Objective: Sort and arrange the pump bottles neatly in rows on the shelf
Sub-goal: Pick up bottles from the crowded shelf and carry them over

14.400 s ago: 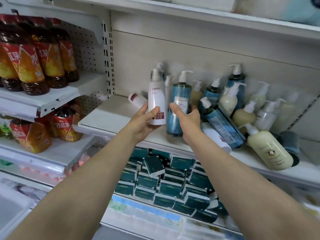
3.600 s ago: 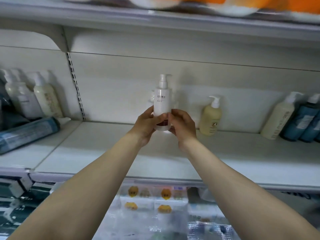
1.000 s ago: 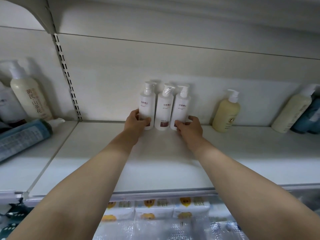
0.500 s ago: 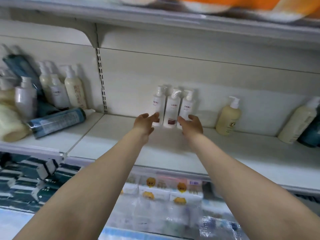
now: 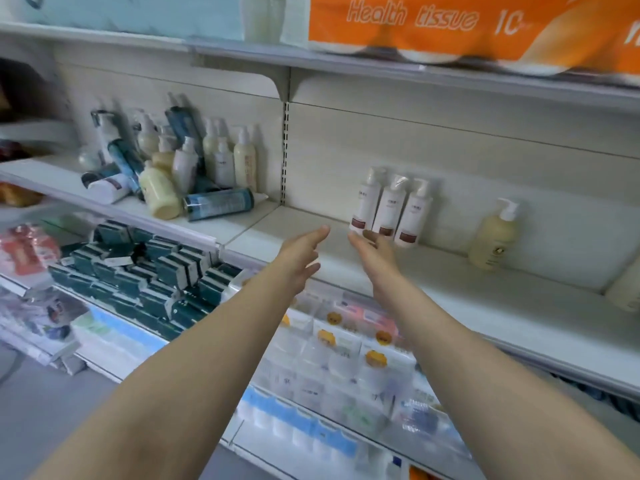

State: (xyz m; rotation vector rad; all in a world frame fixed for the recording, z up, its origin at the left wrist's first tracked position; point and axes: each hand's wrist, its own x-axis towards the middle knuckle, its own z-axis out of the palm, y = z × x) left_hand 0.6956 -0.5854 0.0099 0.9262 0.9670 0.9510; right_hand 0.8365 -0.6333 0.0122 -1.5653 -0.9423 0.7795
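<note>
Both hands, left hand [image 5: 304, 245] and right hand [image 5: 372, 249], hover open and empty. Three white bottles [image 5: 389, 207] stand against the shelf [image 5: 485, 299] back; a careless brush could topple them.

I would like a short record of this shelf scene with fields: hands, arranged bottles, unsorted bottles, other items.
left hand: left hand open, holds nothing, above the shelf
right hand: right hand open, holds nothing, just in front of the white bottles
arranged bottles: three white pump bottles upright side by side at the back wall
separate bottle: one cream pump bottle upright, apart to their right
unsorted bottles: mixed pile on the left bay, some lying down
other items: orange tissue pack on the shelf above
</note>
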